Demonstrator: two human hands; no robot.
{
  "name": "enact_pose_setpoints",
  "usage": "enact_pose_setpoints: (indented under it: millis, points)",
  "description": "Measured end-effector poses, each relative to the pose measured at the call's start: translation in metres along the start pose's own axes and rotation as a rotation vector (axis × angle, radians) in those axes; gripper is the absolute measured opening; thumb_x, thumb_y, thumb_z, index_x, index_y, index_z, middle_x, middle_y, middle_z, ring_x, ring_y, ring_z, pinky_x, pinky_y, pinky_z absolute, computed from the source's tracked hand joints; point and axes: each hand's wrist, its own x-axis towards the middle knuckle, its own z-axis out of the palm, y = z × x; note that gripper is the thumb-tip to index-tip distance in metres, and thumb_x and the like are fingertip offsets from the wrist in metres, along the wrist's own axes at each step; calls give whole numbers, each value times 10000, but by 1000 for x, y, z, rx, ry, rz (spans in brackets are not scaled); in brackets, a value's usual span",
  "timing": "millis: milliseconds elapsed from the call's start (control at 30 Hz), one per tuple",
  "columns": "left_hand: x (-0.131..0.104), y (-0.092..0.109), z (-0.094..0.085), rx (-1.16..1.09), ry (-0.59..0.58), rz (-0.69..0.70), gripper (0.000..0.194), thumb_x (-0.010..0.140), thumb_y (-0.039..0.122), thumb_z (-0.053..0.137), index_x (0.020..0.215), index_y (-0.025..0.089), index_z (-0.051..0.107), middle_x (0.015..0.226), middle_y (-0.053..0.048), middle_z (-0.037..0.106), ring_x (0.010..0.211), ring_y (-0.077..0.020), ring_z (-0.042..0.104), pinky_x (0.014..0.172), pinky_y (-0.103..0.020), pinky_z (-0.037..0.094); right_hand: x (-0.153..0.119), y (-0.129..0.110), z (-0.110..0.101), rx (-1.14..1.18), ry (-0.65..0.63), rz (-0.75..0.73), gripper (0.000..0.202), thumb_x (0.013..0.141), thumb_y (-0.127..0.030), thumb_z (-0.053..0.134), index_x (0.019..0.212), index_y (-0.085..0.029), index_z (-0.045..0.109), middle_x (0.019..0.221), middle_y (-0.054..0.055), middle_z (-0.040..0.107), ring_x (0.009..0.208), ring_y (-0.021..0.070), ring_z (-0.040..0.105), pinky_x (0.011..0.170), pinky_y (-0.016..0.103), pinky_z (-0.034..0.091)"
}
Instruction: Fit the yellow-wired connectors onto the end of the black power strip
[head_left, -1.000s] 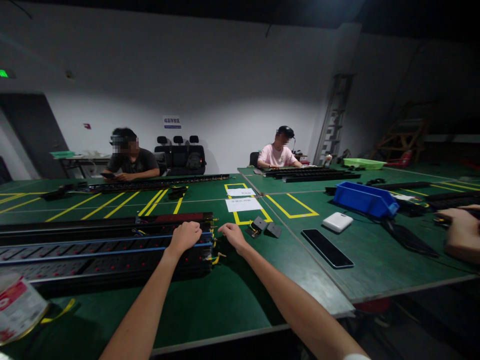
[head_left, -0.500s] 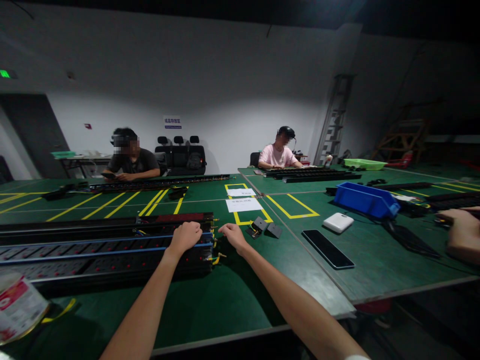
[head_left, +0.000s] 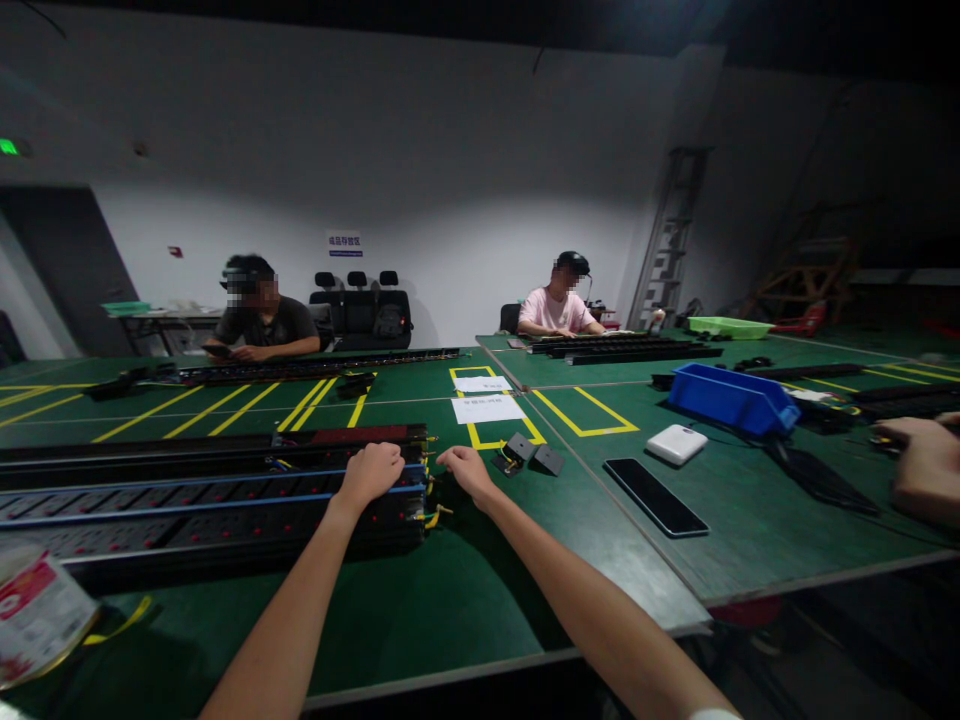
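Several long black power strips (head_left: 247,520) with red dots and blue edge lines lie side by side on the green table. My left hand (head_left: 370,472) is closed over one of them near its right end, with its fingertips hidden behind the knuckles. Just off the strips' open ends, my right hand (head_left: 468,472) has its fingers drawn together in a pinch. What sits in that pinch is too small to make out. A yellow-green wire (head_left: 436,515) sticks out of the nearest strip's end. Two small dark end caps (head_left: 547,460) lie beyond my right hand.
On the right are a phone (head_left: 656,497), a white box (head_left: 676,445) and a blue bin (head_left: 731,400). Paper sheets (head_left: 487,409) lie ahead. A can (head_left: 41,620) stands at near left. A co-worker's hand (head_left: 926,465) shows at far right; two people sit across the table.
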Motion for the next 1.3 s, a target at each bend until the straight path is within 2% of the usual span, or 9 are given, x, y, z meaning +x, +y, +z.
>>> enact_pose_setpoints:
  millis: [533,933,1300]
  points:
    - [-1,2,-3,-14,1,1,295,894,267,415,760,223,674,898,-101,751,891,-280,716,757,-334,504,-1,-1,-1,13,-12,13,227,735,-260,546,765,-167,751,767,40,709,706,171,595,675,264,431]
    - [-2,3,-3,8,-9,-24,311,900,288,419,822,235,715,940,-103,758,916,-267,717,798,-330,513,2,2,1,-7,-13,-17,237,743,-265,536,756,-165,750,730,29,693,679,162,577,649,253,414]
    - [-1,2,-3,-8,-8,-15,298,890,281,413,784,226,686,913,-106,753,901,-282,717,775,-339,511,0,0,0,-18,-11,-8,233,743,-236,524,752,-168,746,712,28,683,653,157,561,654,257,416]
